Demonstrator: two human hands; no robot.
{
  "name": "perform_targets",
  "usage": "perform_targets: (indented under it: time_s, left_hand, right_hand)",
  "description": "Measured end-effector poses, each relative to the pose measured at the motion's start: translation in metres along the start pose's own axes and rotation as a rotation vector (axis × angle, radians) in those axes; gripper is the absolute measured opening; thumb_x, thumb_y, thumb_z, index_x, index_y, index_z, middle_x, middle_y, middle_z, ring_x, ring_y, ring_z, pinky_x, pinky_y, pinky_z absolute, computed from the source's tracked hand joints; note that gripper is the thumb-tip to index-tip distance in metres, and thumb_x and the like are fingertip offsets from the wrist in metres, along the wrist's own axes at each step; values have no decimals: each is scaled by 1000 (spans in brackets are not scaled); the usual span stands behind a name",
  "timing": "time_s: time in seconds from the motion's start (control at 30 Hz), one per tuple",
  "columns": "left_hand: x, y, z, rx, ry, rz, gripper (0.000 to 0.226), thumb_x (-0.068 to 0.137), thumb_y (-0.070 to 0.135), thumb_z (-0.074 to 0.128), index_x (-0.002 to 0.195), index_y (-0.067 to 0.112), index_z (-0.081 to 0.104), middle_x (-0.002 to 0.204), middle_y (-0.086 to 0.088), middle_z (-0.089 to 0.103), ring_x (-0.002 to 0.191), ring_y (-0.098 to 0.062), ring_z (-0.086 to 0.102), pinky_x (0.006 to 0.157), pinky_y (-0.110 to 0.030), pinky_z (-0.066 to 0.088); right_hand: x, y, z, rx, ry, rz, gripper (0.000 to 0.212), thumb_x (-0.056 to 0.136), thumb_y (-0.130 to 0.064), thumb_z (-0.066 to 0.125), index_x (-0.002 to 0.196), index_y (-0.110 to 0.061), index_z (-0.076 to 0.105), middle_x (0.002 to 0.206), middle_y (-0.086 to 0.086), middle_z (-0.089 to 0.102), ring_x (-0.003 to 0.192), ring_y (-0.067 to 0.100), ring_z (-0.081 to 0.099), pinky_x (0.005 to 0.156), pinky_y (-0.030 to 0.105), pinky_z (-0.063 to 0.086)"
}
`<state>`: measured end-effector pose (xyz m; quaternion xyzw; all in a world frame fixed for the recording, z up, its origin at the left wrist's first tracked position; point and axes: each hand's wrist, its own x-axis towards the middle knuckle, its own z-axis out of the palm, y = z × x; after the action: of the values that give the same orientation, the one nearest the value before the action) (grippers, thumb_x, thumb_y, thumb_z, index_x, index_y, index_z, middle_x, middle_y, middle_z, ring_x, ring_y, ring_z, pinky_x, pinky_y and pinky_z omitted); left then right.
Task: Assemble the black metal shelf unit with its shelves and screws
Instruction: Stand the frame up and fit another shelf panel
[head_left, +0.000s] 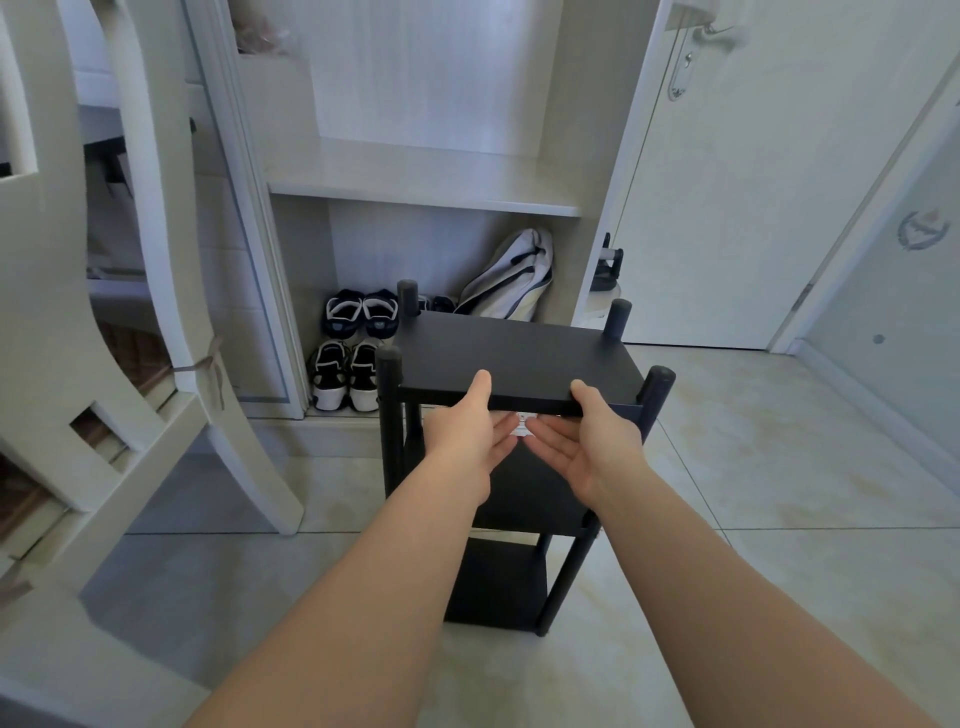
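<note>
Black metal shelf unit (524, 501) stands upright on the tiled floor (779, 519), just in front of an open wardrobe (415, 179). Left hand (467, 431) and right hand (597, 447) each pinch the front edge of the top shelf (519, 353), thumb on top and fingers flat beneath, the two hands close together near mid-span. Judged step: seating or testing this shelf, so press evenly with both hands, keep it level between the corner posts (389, 415), and check that the frame does not rock. Cannot make out: any screws or their holes, the print on the white label (519, 423) under the shelf, and the lower rear joints, masked by forearms and shelves.
</note>
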<state>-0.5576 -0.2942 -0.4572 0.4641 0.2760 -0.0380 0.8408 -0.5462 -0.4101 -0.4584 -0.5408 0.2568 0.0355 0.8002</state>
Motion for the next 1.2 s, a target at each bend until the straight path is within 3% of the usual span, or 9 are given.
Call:
perform_targets:
  time_s: [0.1,0.17,0.3,0.4,0.5,0.67,0.87,1.0,1.2]
  left_hand:
    - [-7,10,-15,178,-90,-76,59,88,50,70,130,13,51,114,-12,70,103,-23,67,88,-38,56]
    - [-11,18,-31,524,-112,-79,67,88,49,71,139,13,46,119,-9,67,105,-24,65,92,-42,54]
    - [-13,25,-75,1232,-45,-127,66,92,49,66,140,11,43,115,-4,67,97,-20,63,86,-40,51]
    - [-8,22,-100,1307,80,-155,57,96,45,62,139,9,47,125,-8,63,105,-23,61,89,-37,49]
    - [15,13,-115,1123,236,37,69,92,34,70,146,6,38,141,-17,51,124,-34,53,94,-41,46]
    - [38,-5,-112,981,74,254,57,96,18,65,148,16,40,146,-9,51,132,-30,50,104,-41,43]
    - [49,-11,-105,982,77,410,39,101,16,55,140,17,49,137,-6,58,130,-28,52,106,-43,44]
    - [43,-9,-80,1015,-55,573,29,102,22,54,131,21,52,122,0,63,115,-21,58,95,-37,47]
    - [24,-25,-25,1109,-283,800,9,101,25,56,108,29,52,95,14,59,89,-6,55,71,-24,39]
  right_hand:
    - [-5,-6,-15,-232,-9,1,46,97,-51,61,109,-6,60,98,17,73,81,30,77,64,39,63]
    - [-14,-13,-25,-498,30,-68,50,99,-55,55,101,-6,64,92,17,73,81,33,76,64,37,63]
    - [-27,-27,-47,-1055,120,-578,32,100,-40,54,87,-15,66,79,3,71,78,25,71,73,39,59]
    - [-24,-30,-61,-1175,196,-994,9,97,-24,59,92,-19,65,82,-7,65,82,22,60,65,31,44]
    - [-9,-24,-75,-1261,245,-1251,18,88,-8,69,105,-11,72,106,4,66,103,36,55,87,45,45]
    - [-8,-19,-81,-1442,210,-1078,51,91,-17,67,142,-15,57,151,9,44,142,34,33,113,54,27]
    - [-11,-26,-89,-1452,104,-959,63,96,-17,59,155,-18,38,164,2,25,147,24,28,117,43,25]
    - [-8,-39,-109,-1285,139,-852,59,97,-12,59,152,-9,38,164,-1,21,136,24,35,101,28,34]
    - [25,-38,-181,-1101,203,-583,72,101,-24,58,162,-13,21,171,-7,6,155,14,12,120,32,18]
